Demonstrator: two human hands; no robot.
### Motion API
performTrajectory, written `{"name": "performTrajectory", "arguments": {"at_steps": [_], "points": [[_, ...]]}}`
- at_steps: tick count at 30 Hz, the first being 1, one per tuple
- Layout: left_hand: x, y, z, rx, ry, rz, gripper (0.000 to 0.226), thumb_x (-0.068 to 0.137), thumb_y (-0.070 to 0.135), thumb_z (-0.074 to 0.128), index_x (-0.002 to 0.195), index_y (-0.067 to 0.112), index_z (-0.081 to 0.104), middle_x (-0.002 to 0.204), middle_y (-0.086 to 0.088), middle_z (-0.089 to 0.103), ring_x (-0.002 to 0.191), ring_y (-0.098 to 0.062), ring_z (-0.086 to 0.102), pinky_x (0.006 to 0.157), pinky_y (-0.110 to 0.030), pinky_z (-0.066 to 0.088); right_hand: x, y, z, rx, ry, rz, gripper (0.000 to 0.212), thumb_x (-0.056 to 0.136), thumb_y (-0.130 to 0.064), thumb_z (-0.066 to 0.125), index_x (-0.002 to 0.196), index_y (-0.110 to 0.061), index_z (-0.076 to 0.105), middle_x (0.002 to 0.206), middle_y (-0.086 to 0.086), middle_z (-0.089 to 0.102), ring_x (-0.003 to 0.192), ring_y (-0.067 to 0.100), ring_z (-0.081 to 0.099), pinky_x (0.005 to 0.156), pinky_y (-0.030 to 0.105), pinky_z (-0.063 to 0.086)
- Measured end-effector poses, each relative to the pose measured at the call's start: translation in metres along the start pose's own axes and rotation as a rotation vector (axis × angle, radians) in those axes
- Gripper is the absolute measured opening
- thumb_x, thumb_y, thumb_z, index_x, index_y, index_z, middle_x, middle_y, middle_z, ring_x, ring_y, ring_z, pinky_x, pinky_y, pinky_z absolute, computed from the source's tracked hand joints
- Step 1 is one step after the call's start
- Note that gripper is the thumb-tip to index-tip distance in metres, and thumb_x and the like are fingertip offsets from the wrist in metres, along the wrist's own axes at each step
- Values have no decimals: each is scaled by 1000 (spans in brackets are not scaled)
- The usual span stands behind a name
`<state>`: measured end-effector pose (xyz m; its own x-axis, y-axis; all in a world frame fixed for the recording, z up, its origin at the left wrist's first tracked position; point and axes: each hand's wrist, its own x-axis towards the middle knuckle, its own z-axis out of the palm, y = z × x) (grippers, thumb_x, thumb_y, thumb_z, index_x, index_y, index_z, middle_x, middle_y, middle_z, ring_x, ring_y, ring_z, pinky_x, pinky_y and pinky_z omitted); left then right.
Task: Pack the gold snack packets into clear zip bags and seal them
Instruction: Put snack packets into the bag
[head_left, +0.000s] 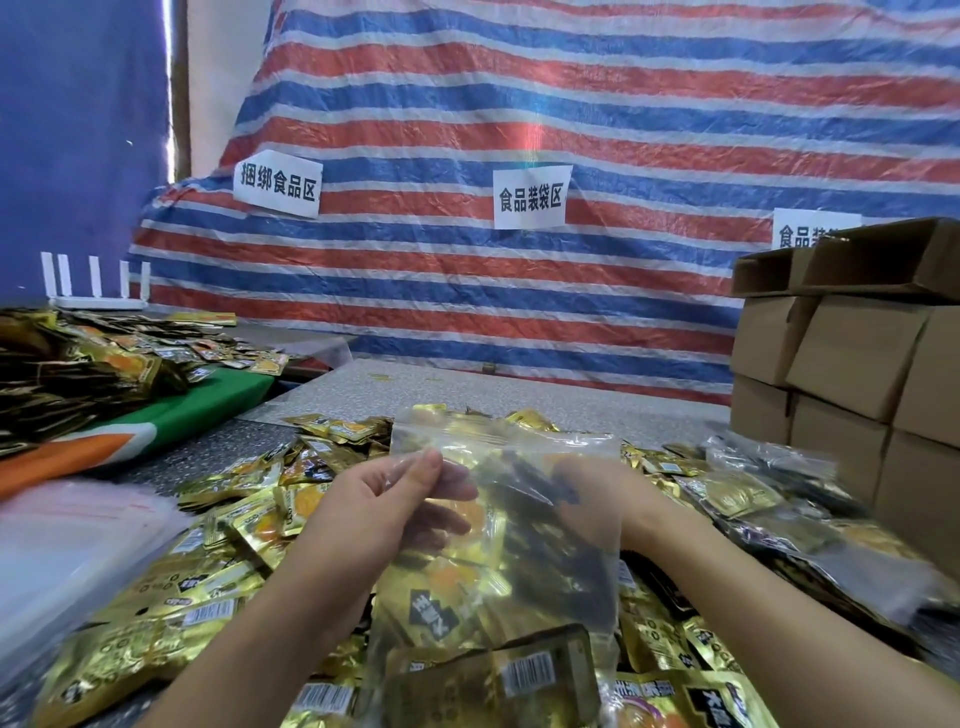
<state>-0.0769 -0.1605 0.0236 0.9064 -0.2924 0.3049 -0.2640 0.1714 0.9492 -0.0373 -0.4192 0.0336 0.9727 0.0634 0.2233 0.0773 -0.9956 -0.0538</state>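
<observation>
Gold snack packets (171, 618) lie heaped loose across the table (467, 387) — plenty left. The left hand (395, 499) pinches a clear zip bag (545, 571) holding some; the right hand (597, 493) behind it — grip unclear. Filled bags (769, 499) lie right.

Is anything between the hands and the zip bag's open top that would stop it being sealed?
Nothing visible blocks it. The left hand already pinches the clear zip bag near its top, and the right hand sits behind the plastic on the other side. Gold snack packets lie low inside, below the top edge.
</observation>
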Motion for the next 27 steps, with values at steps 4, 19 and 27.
{"name": "performTrajectory", "arguments": {"at_steps": [4, 19, 27], "points": [[0, 1, 1, -38, 5, 1, 29, 77, 46, 60, 83, 23, 78, 92, -8, 76, 72, -20, 72, 69, -42, 53, -6, -5, -12, 522, 235, 81, 30, 85, -48, 58, 80, -20, 67, 73, -12, 69, 66, 11, 63, 61, 33, 54], [-5, 5, 8, -48, -12, 121, 30, 65, 47, 69, 76, 20, 77, 83, -6, 75, 62, -14, 67, 52, -21, 51, -48, -34, -121, 1952, 182, -25, 30, 82, -22, 64, 107, -7, 66, 105, 12, 73, 91, 23, 72, 71, 30, 61], [-5, 4, 8, -62, -8, 147, 26, 68, 42, 70, 75, 18, 77, 83, -8, 75, 61, -14, 66, 51, -22, 51, -58, -50, -110, 1596, 186, -186, 33, 79, -22, 65, 109, -6, 67, 93, 8, 75, 84, 21, 72, 77, 33, 59]]}}
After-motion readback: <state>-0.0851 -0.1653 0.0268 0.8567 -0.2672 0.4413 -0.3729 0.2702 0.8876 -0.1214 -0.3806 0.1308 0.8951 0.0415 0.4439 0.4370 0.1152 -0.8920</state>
